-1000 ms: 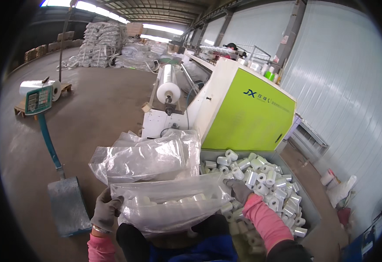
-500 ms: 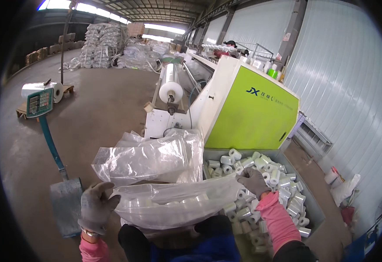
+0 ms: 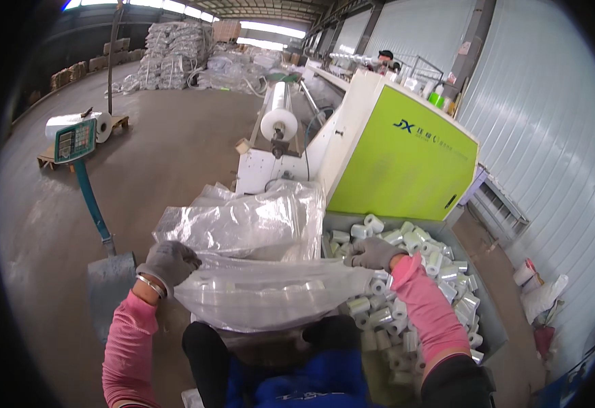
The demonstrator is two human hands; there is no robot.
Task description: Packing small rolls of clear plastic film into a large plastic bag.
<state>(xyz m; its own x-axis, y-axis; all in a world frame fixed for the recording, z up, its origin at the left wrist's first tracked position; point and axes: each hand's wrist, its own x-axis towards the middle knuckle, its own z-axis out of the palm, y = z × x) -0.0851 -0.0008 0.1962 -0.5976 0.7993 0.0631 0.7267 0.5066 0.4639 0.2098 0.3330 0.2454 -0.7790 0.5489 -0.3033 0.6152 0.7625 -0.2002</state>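
A clear plastic bag [image 3: 270,307] with a row of small film rolls inside lies across my lap. Its left end is pinched in my gloved left hand [image 3: 169,262], fingers bent together at the upper corner. At the other end, my gloved right hand [image 3: 375,253] grips the bag's upper right edge, so the top edge runs between both hands. Just beyond lie more clear plastic bags [image 3: 243,221], flat and crumpled. Under and beside my right forearm, many loose small film rolls [image 3: 455,289] fill a grey bin [image 3: 491,319].
A green and white machine [image 3: 399,153] stands behind the bin, with a large film roll [image 3: 279,124] mounted beside it. On the left is a platform scale [image 3: 110,285] with a teal post. Farther back, a wrapped roll [image 3: 73,128] rests on a pallet. A person [image 3: 384,60] is beyond the machine.
My left hand, with fingers apart before, has closed on the bag's left corner. Both hands have moved up and the right slightly left, while the view has shifted.
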